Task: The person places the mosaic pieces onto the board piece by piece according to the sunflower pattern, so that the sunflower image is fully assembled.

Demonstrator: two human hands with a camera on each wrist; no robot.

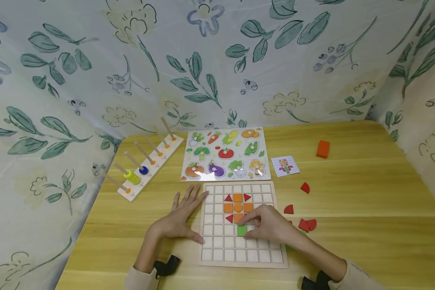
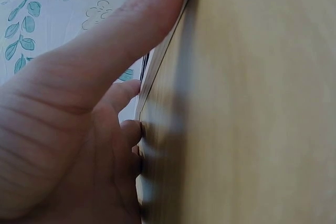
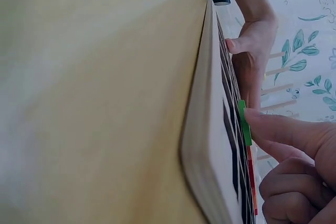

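Note:
A wooden grid board (image 1: 243, 264) lies on the table. In its upper half, orange squares (image 1: 228, 208) surround an orange circle (image 1: 238, 208), with red triangles (image 1: 228, 198) at the corners. Just below this pattern, my right hand (image 1: 270, 225) pinches a green square tile (image 1: 242, 230) between thumb and forefinger. In the right wrist view the green tile (image 3: 244, 124) is at the board's surface, slightly tilted. My left hand (image 1: 177, 219) lies with fingers spread along the board's left edge, its thumb and fingertips touching the rim; the left wrist view shows the thumb (image 2: 121, 40) large.
Red quarter-circle pieces (image 1: 288, 209) lie right of the board, with green pieces partly hidden under my right forearm. Behind stand a vegetable puzzle (image 1: 226, 153), a pattern card (image 1: 285, 166) and an orange block (image 1: 323, 149). A peg rack (image 1: 150, 167) with rings is at left.

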